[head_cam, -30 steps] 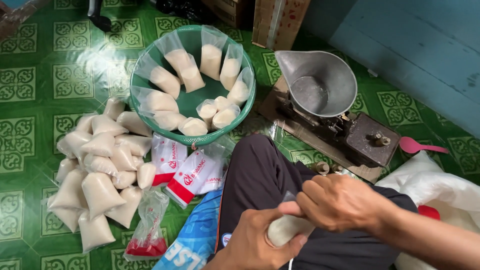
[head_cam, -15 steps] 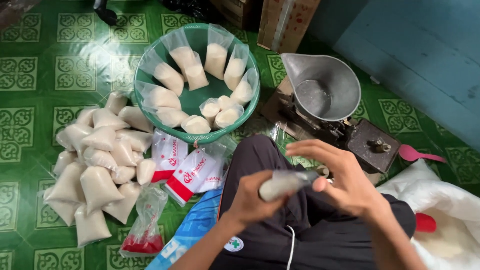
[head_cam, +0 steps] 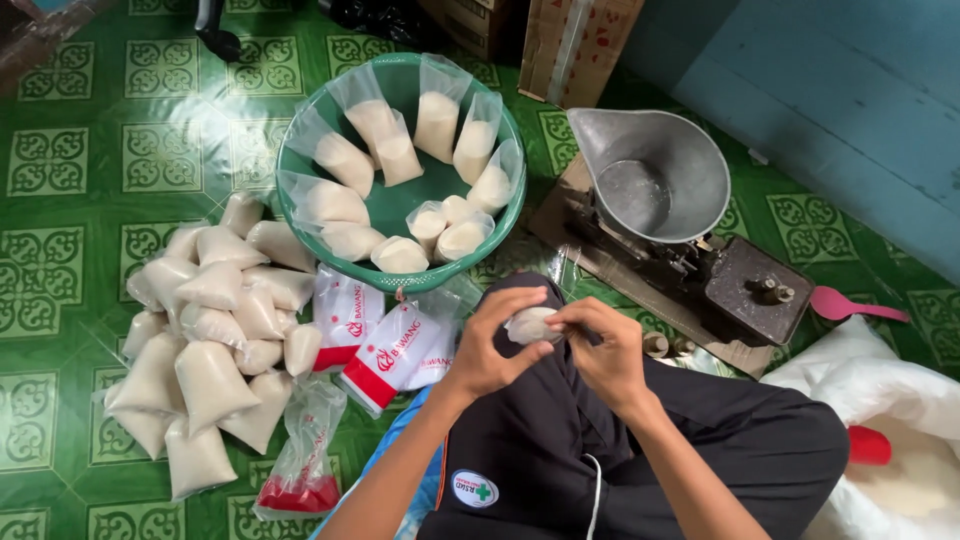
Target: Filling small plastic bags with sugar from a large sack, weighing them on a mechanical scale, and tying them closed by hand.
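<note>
Both your hands pinch one small bag of white grains (head_cam: 530, 324) in the middle of the frame, above your knee. Your left hand (head_cam: 492, 345) grips its side, and your right hand (head_cam: 605, 355) squeezes the top (maybe twisting it, hard to tell). If your fingers slip, the bag could open and spill onto your dark trousers (head_cam: 640, 450). The floor (head_cam: 70, 160) is shiny green patterned vinyl. A green basin (head_cam: 505, 225) of open bags sits at upper middle, and a metal scale (head_cam: 680, 215) at right.
</note>
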